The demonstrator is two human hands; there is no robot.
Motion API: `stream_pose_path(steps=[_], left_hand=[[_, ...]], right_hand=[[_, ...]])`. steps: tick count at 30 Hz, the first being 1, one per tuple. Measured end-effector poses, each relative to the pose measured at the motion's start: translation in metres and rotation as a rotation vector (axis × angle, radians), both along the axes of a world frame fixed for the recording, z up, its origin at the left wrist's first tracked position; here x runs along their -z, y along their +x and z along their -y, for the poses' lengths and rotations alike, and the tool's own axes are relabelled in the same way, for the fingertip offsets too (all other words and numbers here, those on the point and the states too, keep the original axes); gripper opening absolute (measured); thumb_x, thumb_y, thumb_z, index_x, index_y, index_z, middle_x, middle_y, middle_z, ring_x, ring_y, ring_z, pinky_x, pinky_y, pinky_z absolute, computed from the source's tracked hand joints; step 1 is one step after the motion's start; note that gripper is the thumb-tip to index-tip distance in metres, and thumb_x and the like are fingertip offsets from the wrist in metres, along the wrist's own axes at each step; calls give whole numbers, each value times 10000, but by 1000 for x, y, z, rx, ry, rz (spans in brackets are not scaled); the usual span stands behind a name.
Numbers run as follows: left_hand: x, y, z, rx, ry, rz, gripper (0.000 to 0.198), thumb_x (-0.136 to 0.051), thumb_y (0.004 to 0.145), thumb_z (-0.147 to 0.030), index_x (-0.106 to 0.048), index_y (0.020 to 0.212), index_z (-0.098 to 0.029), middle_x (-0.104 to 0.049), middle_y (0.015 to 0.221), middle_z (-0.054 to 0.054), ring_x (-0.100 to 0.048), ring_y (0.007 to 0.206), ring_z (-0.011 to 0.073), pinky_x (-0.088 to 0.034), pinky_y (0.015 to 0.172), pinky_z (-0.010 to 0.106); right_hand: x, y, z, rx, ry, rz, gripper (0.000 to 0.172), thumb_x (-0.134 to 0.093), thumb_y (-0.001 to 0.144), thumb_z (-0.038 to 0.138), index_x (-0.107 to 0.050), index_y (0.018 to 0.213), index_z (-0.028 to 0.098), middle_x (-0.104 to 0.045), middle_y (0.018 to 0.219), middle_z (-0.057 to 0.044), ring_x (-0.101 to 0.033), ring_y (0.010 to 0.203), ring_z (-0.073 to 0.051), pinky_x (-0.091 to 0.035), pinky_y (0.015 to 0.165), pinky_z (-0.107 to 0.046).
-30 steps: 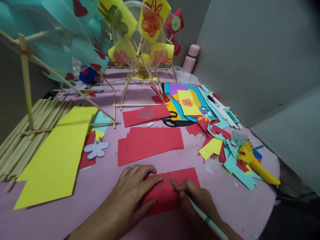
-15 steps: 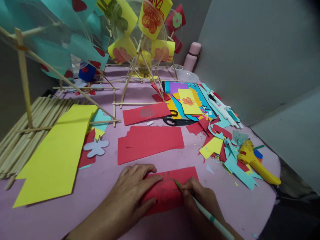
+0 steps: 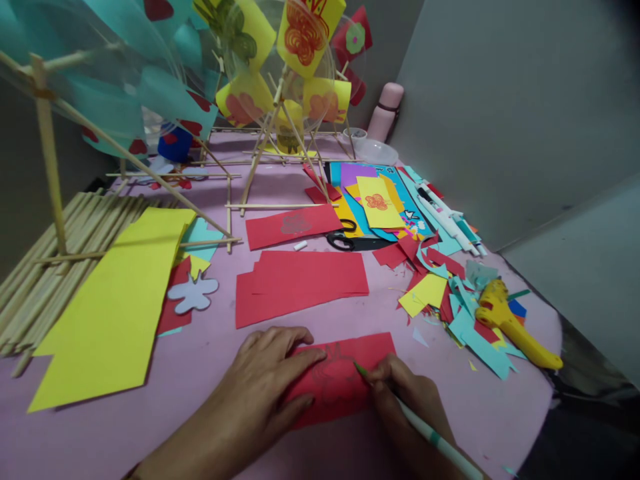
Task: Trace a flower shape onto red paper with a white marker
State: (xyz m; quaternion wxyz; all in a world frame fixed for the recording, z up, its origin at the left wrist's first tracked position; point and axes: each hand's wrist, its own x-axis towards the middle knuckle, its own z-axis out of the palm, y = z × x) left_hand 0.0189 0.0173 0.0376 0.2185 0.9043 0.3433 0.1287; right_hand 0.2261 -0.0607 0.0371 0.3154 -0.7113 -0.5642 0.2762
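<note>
A red paper strip with a dark butterfly-like line drawing lies flat on the table in front of me. My left hand rests on its left part, fingers spread and pressing it down. In my right hand is a white marker with a green tip, touching the paper at the drawing's right side. Beyond sit several plain red strips and another red strip bearing a dark drawing. A grey-white flower-shaped cutout lies to the left of these.
Yellow sheets and bundled sticks lie at left. Stick-framed wheels with coloured paper stand behind. Scissors, paper scraps, markers and a yellow glue gun are at right. A pink bottle stands by the wall.
The marker's tip has shifted slightly to the right on the red paper, my right hand along with it. My left hand stays in place.
</note>
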Motion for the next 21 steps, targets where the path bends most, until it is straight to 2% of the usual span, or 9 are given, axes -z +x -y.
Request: stream_pose_path(steps=[10,21], left_hand=[[-1,0,0,-2,23,14,380,-600,824,-254,-548,1195,-313,-545,1165,46,-484,1051,246,-380,871,391],[0,0,0,-1,8,10,382,-602,827,-266,-542,1202,-313,-542,1165,45,-480,1052,243,-379,867,391]], right_hand=[[8,4,5,-58,59,-67,143,-418,779,233,-443,639,227,-414,442,78,-394,377,-93,-269,402,-198],[5,5,4,-130,-12,-64,156,-417,780,230,-471,634,221,-485,462,55,-457,399,-102,-289,409,-192]])
